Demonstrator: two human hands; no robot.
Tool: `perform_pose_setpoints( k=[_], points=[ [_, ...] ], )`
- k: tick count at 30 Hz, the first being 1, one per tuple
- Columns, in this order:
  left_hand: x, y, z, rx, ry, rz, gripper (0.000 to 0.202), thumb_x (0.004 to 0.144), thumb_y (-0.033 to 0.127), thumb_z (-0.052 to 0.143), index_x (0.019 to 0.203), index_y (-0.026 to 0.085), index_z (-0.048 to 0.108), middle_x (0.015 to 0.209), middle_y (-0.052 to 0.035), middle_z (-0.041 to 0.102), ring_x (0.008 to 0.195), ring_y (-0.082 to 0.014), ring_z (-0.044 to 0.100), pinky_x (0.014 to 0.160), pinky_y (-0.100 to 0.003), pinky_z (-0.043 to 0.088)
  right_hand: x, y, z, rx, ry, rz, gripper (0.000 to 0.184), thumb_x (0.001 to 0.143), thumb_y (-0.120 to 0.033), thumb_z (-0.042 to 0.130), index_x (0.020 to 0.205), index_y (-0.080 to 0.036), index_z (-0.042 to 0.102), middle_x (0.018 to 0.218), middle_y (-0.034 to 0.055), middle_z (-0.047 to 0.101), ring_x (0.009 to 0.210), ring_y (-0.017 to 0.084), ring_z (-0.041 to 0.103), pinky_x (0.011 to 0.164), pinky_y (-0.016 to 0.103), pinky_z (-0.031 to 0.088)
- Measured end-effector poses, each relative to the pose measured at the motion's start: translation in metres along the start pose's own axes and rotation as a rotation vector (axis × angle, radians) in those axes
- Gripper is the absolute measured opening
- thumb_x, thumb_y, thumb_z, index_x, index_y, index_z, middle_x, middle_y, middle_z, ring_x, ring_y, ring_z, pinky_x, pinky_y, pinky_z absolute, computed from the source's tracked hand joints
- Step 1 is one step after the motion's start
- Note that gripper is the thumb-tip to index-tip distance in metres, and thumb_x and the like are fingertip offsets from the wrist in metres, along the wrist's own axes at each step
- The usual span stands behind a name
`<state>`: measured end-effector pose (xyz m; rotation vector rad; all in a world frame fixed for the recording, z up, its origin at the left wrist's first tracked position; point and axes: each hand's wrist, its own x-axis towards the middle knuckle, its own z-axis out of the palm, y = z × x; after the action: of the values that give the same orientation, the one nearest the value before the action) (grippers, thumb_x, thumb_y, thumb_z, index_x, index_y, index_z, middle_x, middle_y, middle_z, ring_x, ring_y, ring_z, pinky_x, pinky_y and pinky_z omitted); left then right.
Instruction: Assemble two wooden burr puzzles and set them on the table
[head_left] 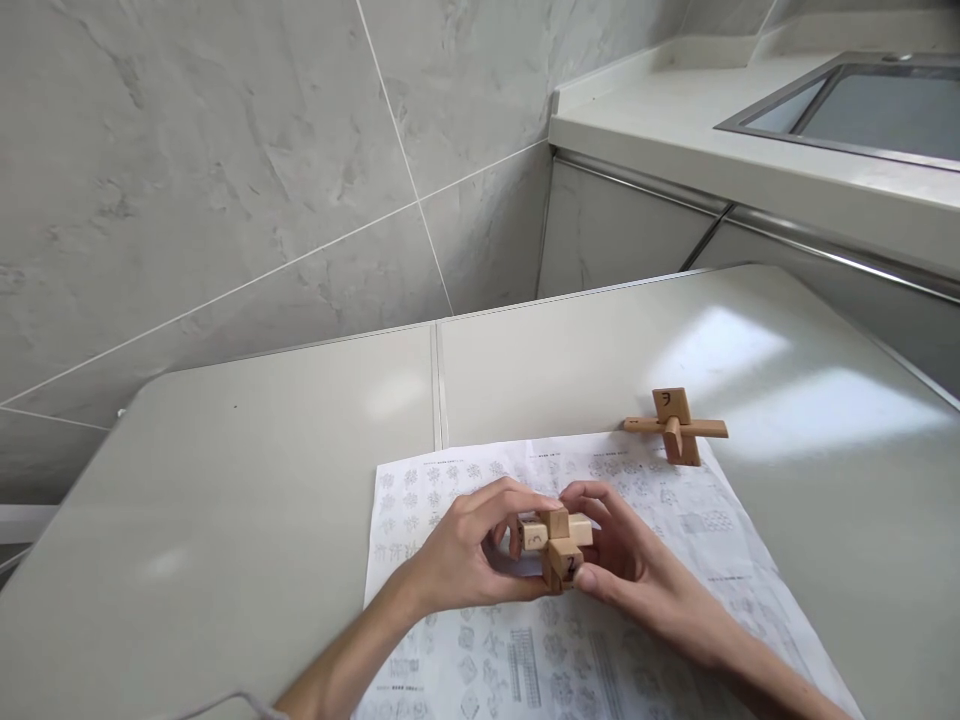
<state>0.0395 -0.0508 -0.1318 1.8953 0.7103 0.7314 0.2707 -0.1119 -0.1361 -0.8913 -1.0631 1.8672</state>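
A wooden burr puzzle, made of interlocking blocks with handwritten numbers, is held above a printed sheet. My left hand grips it from the left, index finger on its top and thumb under its lower edge. On the other side, my right hand curves around it, the thumb at the block marked 2 and the fingers behind. Part of the puzzle's right side is hidden by those fingers. Beyond my right hand, a second wooden cross-shaped puzzle marked 3 stands at the sheet's far edge.
The light folding table has a seam across it near the middle. A grey tiled wall rises behind. At the upper right is a white counter with a sink above grey cabinets.
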Motion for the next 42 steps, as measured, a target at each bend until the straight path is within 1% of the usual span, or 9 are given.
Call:
perform_pose_setpoints(
  k=[6, 11, 15, 22, 24, 28, 31, 35, 42],
  points=[
    [-0.004, -0.003, -0.005, -0.197, -0.005, -0.16, 0.075, 0.07, 0.025, 0.1, 0.137, 0.034, 0.067, 0.107, -0.0029, 0.068, 0.069, -0.0114, 0.06, 0.064, -0.025, 0.053, -0.003, -0.005, -0.001, -0.334, 0.068, -0.077, 0.023, 0.113, -0.047, 0.052, 0.126, -0.028, 0.056, 0.118, 0.0105, 0.071, 0.1, 0.026, 0.074, 0.085, 0.041, 0.063],
    [-0.003, -0.003, -0.007, -0.157, 0.0, -0.14, 0.075, 0.068, 0.024, 0.1, 0.135, 0.034, 0.069, 0.103, -0.0028, 0.068, 0.083, -0.0174, 0.064, 0.075, -0.03, 0.055, 0.001, -0.007, -0.001, -0.566, 0.098, -0.223, 0.023, 0.115, -0.038, 0.044, 0.11, -0.026, 0.064, 0.115, 0.0098, 0.067, 0.095, 0.024, 0.068, 0.079, 0.036, 0.058],
    [-0.001, -0.002, -0.008, -0.145, -0.055, -0.151, 0.072, 0.073, 0.026, 0.098, 0.137, 0.035, 0.069, 0.117, -0.006, 0.07, 0.091, -0.0187, 0.067, 0.074, -0.028, 0.055, -0.001, -0.01, -0.001, -0.557, 0.039, -0.111, 0.036, 0.115, -0.047, 0.044, 0.092, -0.024, 0.06, 0.085, 0.0037, 0.065, 0.074, 0.02, 0.061, 0.068, 0.032, 0.05],
    [0.0, 0.0, -0.01, -0.243, -0.066, -0.267, 0.081, 0.074, 0.023, 0.095, 0.147, 0.037, 0.061, 0.139, -0.0088, 0.067, 0.077, -0.0103, 0.066, 0.058, -0.021, 0.05, -0.003, -0.008, -0.004, -0.24, 0.048, 0.048, 0.046, 0.112, -0.056, 0.051, 0.085, -0.02, 0.061, 0.076, 0.0035, 0.068, 0.07, 0.017, 0.064, 0.072, 0.03, 0.053],
    [-0.001, 0.002, -0.01, -0.276, -0.041, -0.32, 0.087, 0.076, 0.024, 0.095, 0.153, 0.037, 0.055, 0.146, -0.0108, 0.063, 0.075, -0.0089, 0.067, 0.059, -0.021, 0.051, 0.0, -0.006, -0.007, -0.022, 0.124, 0.099, 0.045, 0.109, -0.059, 0.055, 0.087, -0.02, 0.063, 0.073, 0.0028, 0.067, 0.062, 0.016, 0.063, 0.061, 0.027, 0.054],
    [-0.001, 0.004, -0.01, -0.309, -0.023, -0.354, 0.084, 0.082, 0.028, 0.093, 0.154, 0.037, 0.051, 0.15, -0.0123, 0.061, 0.077, -0.0095, 0.068, 0.059, -0.021, 0.054, 0.006, -0.006, -0.016, 0.33, 0.269, 0.174, 0.047, 0.101, -0.064, 0.066, 0.088, -0.02, 0.065, 0.057, -0.0024, 0.057, 0.04, 0.011, 0.046, 0.032, 0.018, 0.037],
    [0.0, 0.004, -0.01, -0.305, -0.034, -0.36, 0.078, 0.085, 0.028, 0.09, 0.152, 0.037, 0.052, 0.149, -0.0105, 0.061, 0.078, -0.009, 0.068, 0.058, -0.02, 0.054, 0.01, -0.011, -0.023, 0.432, 0.348, 0.204, 0.045, 0.098, -0.06, 0.071, 0.083, -0.018, 0.066, 0.06, -0.0033, 0.057, 0.036, 0.005, 0.037, 0.027, 0.014, 0.033],
    [0.0, 0.005, -0.01, -0.291, -0.037, -0.358, 0.075, 0.086, 0.027, 0.088, 0.151, 0.039, 0.052, 0.145, -0.0077, 0.063, 0.076, -0.0074, 0.067, 0.059, -0.019, 0.054, 0.013, -0.015, -0.027, 0.506, 0.443, 0.18, 0.039, 0.091, -0.055, 0.082, 0.096, -0.018, 0.071, 0.072, -0.0042, 0.059, 0.038, 0.003, 0.035, 0.022, 0.011, 0.033],
    [0.001, 0.004, -0.009, -0.291, -0.028, -0.337, 0.073, 0.087, 0.025, 0.087, 0.149, 0.037, 0.053, 0.136, -0.0061, 0.066, 0.075, -0.0068, 0.067, 0.058, -0.019, 0.052, 0.012, -0.016, -0.031, 0.584, 0.434, 0.178, 0.037, 0.09, -0.051, 0.086, 0.099, -0.018, 0.072, 0.075, -0.0057, 0.055, 0.038, 0.001, 0.025, 0.02, 0.01, 0.034]
  ],
)
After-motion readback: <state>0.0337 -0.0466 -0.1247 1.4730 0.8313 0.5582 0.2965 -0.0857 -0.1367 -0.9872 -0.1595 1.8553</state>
